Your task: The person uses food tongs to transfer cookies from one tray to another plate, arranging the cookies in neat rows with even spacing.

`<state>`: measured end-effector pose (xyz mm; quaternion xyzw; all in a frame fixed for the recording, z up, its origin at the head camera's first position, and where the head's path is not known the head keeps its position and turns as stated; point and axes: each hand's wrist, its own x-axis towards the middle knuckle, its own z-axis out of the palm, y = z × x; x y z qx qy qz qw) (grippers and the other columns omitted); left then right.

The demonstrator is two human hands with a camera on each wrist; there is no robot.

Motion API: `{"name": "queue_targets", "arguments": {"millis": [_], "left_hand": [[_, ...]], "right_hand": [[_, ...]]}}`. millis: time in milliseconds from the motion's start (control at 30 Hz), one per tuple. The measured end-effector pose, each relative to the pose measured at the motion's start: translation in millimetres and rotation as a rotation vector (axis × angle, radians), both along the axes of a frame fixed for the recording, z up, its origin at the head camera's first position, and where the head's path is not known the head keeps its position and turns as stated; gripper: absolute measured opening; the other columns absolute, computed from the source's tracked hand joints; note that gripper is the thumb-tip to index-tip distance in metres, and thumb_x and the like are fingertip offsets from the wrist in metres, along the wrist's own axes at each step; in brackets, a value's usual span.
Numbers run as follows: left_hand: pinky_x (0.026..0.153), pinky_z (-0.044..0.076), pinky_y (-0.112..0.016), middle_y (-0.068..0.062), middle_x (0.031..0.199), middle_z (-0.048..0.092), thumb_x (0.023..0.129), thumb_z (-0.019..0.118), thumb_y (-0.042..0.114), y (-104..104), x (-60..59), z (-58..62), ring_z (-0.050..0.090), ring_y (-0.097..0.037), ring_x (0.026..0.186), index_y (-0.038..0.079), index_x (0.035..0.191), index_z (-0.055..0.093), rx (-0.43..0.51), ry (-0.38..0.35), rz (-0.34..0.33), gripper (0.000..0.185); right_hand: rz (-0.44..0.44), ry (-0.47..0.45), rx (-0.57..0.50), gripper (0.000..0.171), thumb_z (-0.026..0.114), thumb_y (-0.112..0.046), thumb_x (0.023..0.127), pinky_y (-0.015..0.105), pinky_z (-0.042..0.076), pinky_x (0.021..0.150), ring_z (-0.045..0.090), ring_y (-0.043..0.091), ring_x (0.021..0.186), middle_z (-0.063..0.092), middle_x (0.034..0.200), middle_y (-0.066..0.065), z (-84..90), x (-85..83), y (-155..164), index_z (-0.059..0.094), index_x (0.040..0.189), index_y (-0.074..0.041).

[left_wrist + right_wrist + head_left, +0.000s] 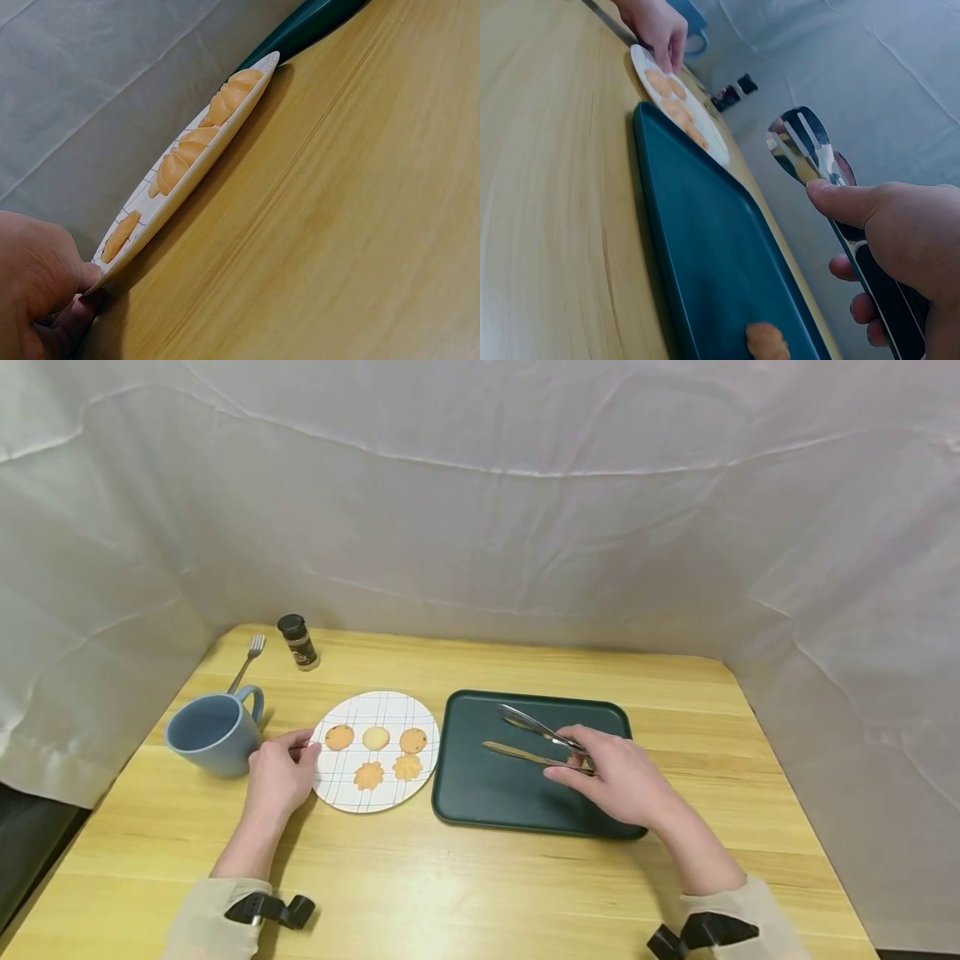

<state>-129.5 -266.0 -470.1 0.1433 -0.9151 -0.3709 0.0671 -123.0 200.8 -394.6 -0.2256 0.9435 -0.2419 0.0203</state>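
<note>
My left hand (pixel 279 774) pinches the left rim of a round white plate (pixel 337 787) with a grid pattern. Several cookies lie on it, including round ones (pixel 376 738) in one row and ridged, flower-shaped ones (pixel 368 776) nearer me. Metal tongs (pixel 521 718) are gripped in my right hand (pixel 618 777), their jaws spread and pointing left above a dark green tray (pixel 472 789). Nothing shows between the tong tips. In the right wrist view, one cookie (pixel 766 341) lies on the tray; my right hand hides it in the head view.
Left of the plate stands a blue mug (pixel 213 735), close by my left hand. Behind it lie a fork (pixel 243 668) and a black-capped spice jar (pixel 298 643). The wooden table (pixel 390 877) meets a pale hanging cloth (pixel 480 543) at its back and sides.
</note>
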Motion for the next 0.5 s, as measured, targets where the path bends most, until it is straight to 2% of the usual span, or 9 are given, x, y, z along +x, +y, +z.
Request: {"name": "queue_targets", "arguments": {"millis": [200, 500], "left_hand": [[0.088, 0.049, -0.046, -0.02, 0.11, 0.072, 0.106, 0.063, 0.017, -0.5, 0.9, -0.3, 0.065, -0.033, 0.1, -0.004, 0.136, 0.068, 0.0, -0.003, 0.004, 0.037], [0.087, 0.049, -0.045, -0.02, 0.109, 0.072, 0.106, 0.062, 0.018, -0.8, -0.4, -1.3, 0.065, -0.032, 0.1, -0.004, 0.135, 0.068, 0.002, -0.002, 0.002, 0.037]], "right_hand": [[-0.064, -0.032, 0.02, 0.054, 0.076, -0.054, 0.095, 0.031, 0.039, 0.056, 0.048, 0.011, 0.061, 0.057, 0.081, -0.012, 0.1, 5.5, 25.2, 0.064, 0.134, -0.018], [-0.111, 0.008, 0.065, 0.056, 0.074, -0.057, 0.096, 0.029, 0.034, 0.05, 0.039, 0.007, 0.053, 0.058, 0.084, -0.014, -8.5, 14.0, 62.7, 0.065, 0.132, -0.015]]}}
